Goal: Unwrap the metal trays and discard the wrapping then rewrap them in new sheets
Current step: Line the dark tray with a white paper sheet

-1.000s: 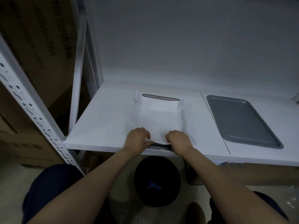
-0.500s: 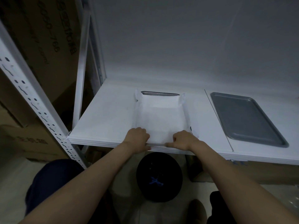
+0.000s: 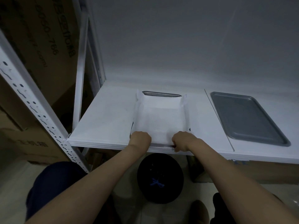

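Left hand point(image 3: 140, 139), right hand point(image 3: 182, 140) moved apart along tray point(image 3: 161, 94) 6 o'clock rim; both curled, sheet point(image 3: 160, 117) pinched; fold judged nearly tucked

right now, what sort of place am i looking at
Probably a storeroom or stock area: white slotted metal shelving, stacked cardboard boxes beside it, and a black bin under the shelf where a paper-wrapped tray and a bare metal tray lie.

one head-worn wide-angle view looks forward and down, close over the shelf point(image 3: 103, 126) front edge.
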